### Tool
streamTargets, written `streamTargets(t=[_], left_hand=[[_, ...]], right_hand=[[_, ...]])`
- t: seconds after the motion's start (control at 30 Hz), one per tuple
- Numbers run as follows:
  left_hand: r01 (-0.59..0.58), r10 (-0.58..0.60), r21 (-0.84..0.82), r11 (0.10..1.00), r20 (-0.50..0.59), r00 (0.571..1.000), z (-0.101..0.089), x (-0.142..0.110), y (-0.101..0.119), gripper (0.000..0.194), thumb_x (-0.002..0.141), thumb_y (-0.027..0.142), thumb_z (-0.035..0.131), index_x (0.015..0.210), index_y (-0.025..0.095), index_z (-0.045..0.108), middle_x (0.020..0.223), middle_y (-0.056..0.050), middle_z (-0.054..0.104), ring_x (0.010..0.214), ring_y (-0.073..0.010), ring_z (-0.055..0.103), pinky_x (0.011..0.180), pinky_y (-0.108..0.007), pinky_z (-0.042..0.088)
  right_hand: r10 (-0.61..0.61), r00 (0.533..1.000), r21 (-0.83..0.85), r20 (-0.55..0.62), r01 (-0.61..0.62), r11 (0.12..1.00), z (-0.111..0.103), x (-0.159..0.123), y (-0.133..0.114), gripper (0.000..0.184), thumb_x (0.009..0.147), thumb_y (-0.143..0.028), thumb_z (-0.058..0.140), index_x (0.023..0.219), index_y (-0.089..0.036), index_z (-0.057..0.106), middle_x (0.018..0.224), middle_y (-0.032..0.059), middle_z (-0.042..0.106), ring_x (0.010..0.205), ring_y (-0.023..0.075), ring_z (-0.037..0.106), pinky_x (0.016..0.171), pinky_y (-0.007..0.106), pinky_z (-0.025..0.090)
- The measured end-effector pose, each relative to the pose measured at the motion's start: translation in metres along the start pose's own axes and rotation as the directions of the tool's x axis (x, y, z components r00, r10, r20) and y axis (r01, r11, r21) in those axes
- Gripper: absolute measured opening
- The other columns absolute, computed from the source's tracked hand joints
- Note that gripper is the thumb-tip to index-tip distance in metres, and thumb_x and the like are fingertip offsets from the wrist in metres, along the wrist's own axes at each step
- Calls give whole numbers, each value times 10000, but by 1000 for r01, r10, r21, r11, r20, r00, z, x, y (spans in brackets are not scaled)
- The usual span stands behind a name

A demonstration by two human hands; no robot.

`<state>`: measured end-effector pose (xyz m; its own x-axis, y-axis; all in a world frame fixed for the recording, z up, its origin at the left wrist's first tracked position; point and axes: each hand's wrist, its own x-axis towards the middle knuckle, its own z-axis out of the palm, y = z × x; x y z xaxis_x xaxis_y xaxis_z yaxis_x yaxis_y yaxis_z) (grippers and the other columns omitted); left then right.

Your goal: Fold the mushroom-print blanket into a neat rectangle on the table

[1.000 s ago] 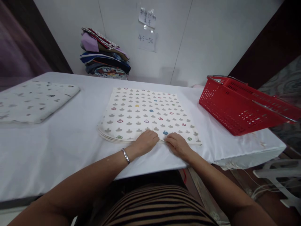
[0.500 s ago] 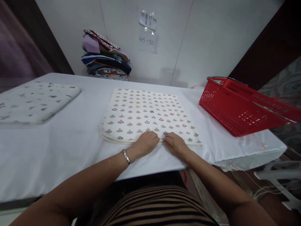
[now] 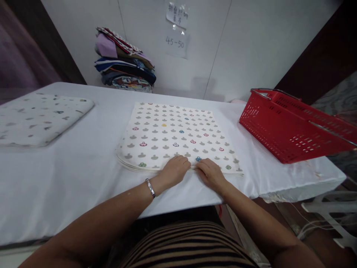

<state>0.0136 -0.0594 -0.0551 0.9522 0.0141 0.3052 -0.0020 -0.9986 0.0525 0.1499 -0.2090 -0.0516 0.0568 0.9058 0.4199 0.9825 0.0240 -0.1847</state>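
A folded cream cloth [image 3: 173, 134] printed with small grey and coloured shapes lies flat in the middle of the white table [image 3: 69, 175]. My left hand [image 3: 175, 169] and my right hand [image 3: 210, 173] sit side by side on its near edge, almost touching. Both hands have their fingers curled down onto the layered edge, pinching it. A silver bracelet [image 3: 150, 187] is on my left wrist.
A red plastic basket [image 3: 290, 126] stands tilted at the table's right end. A white padded mat [image 3: 39, 117] with dark specks lies at the left. A stack of folded fabrics [image 3: 124, 67] rests against the back wall under paper notes [image 3: 175, 33].
The hands have stayed on the cloth's near edge. Only the view has shifted slightly.
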Motion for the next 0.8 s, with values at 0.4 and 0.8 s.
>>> streamTargets(t=[0.4, 0.8], left_hand=[[28, -29, -182, 983, 1, 1000, -11, -3, -3, 105, 891, 254, 472, 908, 186, 550, 877, -33, 572, 821, -168, 496, 727, -312, 404], [1, -5, -155, 988, -22, 1000, -11, -2, -4, 153, 909, 197, 399, 822, 173, 523, 818, -30, 574, 768, -157, 488, 709, -310, 398]], right_hand=[[-8, 1000, -41, -29, 7, 999, 3, -1, 2, 159, 895, -133, 430, 901, -188, 578, 823, 74, 610, 763, 193, 517, 679, 306, 427], [-22, 1000, -7, 21, 22, 1000, 2, -3, 4, 167, 894, -153, 433, 932, -189, 592, 980, 88, 604, 880, 198, 527, 748, 330, 445]])
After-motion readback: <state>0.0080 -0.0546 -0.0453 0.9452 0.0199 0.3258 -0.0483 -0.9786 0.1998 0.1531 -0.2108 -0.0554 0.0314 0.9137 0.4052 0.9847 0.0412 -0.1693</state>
